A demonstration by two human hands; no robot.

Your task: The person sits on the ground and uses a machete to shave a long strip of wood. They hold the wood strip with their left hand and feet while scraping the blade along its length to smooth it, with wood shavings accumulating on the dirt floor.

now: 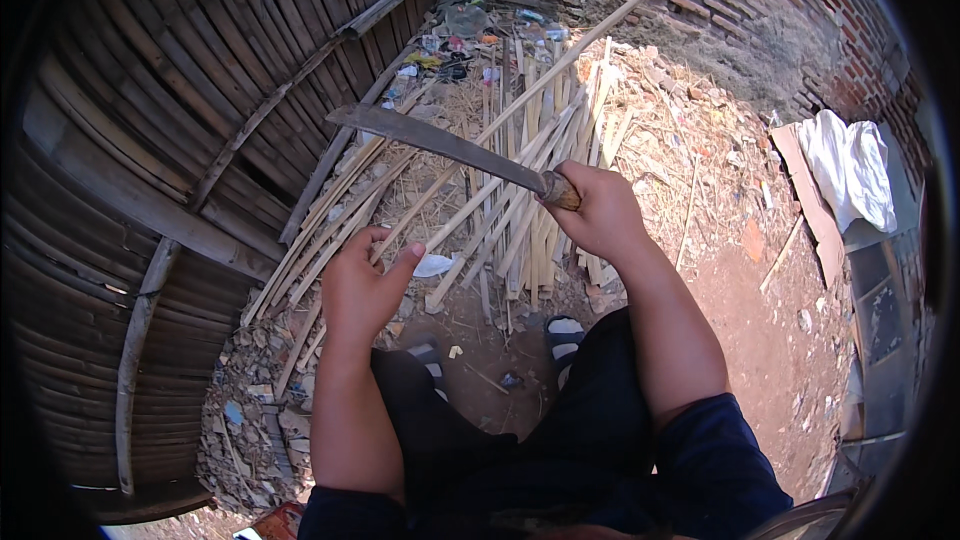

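A person's right hand (603, 208) clenches the wooden handle of a machete (440, 144), its dark blade pointing left above a littered yard and crossing over a long pale strip (632, 7). The left hand (363, 288) curls its fingers around the near end of that strip, the thumb standing up beside it; how firm the hold is cannot be told. The strip slants away toward a brick wall (695, 0). Below, a heap of cut strips (545, 155) lies beyond the sandalled feet, beside a slatted wall (130, 80), with white cloth (845, 170) at right.
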